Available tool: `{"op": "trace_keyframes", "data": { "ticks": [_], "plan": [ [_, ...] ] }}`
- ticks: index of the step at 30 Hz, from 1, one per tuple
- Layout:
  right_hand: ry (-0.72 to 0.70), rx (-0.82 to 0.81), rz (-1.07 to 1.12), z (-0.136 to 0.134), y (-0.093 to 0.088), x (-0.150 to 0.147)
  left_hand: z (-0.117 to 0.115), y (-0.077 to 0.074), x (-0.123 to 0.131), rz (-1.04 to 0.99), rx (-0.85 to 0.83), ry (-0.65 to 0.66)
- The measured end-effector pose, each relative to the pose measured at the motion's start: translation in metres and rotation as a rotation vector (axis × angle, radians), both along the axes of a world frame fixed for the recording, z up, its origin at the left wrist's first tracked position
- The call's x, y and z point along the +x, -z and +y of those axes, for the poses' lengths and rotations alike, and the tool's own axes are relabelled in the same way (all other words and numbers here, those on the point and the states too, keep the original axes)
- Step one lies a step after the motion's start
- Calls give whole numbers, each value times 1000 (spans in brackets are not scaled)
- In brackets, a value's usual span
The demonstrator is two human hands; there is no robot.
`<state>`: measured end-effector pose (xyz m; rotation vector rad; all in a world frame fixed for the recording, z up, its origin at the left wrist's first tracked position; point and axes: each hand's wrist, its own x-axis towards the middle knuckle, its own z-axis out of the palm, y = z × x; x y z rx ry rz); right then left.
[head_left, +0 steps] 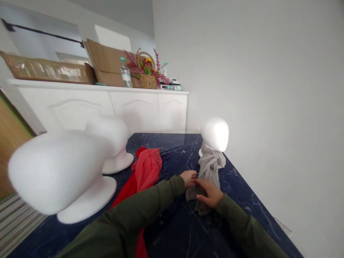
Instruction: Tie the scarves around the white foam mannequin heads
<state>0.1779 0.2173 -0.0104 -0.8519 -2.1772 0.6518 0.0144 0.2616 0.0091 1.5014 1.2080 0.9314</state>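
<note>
A grey scarf [208, 168] is wrapped and knotted around the neck of a white mannequin head [215, 134], its tail running down the table toward me. My left hand [189, 177] lies at the left edge of the tail, fingers stretched out. On the tail's darker, shaded end rests my right hand [210, 192], thumb and fingers apart. Both hands are close together, fingertips nearly meeting. To the left, a red scarf [147, 168] lies bunched on the table, partly hidden behind my left sleeve.
Two more white mannequin heads, a near one [56, 168] and a farther one [110, 136], stand at left on the dark blue marbled table [174, 157]. Behind is a white cabinet [139, 111] bearing cardboard boxes [104, 59], a water bottle [125, 73] and a flower basket [147, 81]. A wall borders the right side.
</note>
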Motion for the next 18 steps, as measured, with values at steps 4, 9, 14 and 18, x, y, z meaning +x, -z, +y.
{"op": "trace_keyframes", "data": {
  "ticks": [4, 9, 14, 18],
  "plan": [
    [228, 26, -336, -37, 6, 8, -67, -39, -74, 96, -47, 37],
    [808, 63, -662, -35, -6, 56, -141, -71, -160, 505, 306, -27],
    [947, 195, -317, -48, -12, 4, -156, -33, -204, 784, 369, -181],
    [516, -141, 43, -61, 0, -126, -144, 3, -210, 834, 477, -140]
  ]
}}
